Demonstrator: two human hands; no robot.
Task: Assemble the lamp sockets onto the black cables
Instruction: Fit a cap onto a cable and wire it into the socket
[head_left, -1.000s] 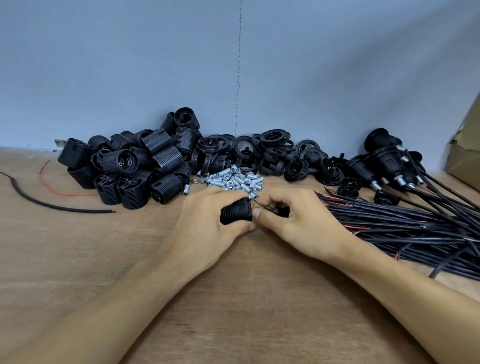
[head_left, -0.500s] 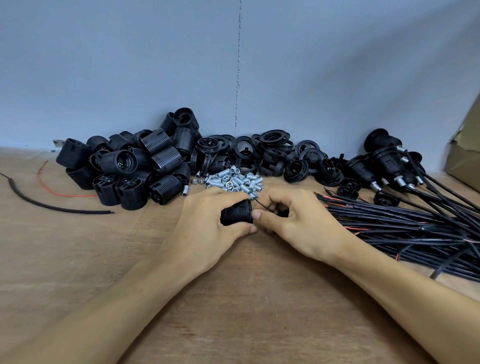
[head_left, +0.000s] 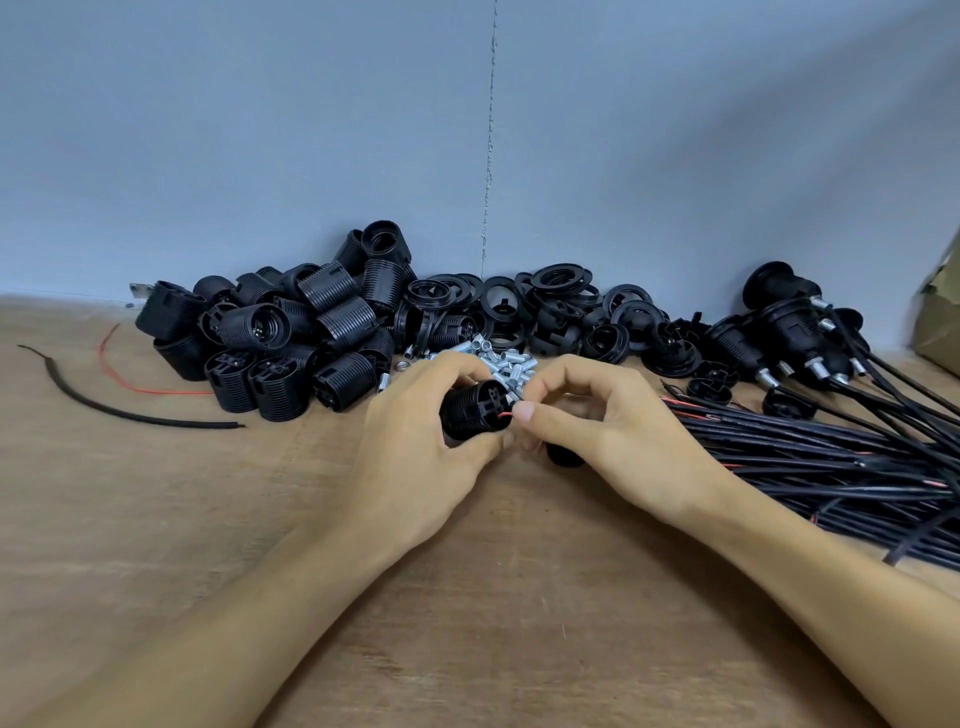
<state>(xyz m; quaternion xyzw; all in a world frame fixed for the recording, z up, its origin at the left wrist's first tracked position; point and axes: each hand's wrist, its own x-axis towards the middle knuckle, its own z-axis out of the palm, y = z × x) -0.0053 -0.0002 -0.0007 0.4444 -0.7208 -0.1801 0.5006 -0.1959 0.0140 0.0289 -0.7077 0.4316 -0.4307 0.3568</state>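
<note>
Left hand (head_left: 415, 457) grips the socket (head_left: 470, 413) while the right hand (head_left: 602, 431), at 3 o'clock, pinches a red wire (head_left: 505, 415) that may miss its terminal and buckle.

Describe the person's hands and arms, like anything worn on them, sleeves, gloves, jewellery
Both hands are bare: the left hand and right hand have no gloves, and no rings, watch or wristband show. Both forearms are uncovered to the frame's edge, with no sleeve in view. The fingernails look short and unpainted.

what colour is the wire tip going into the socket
Red, at the socket's end, pinched by the right hand; head view.
</note>
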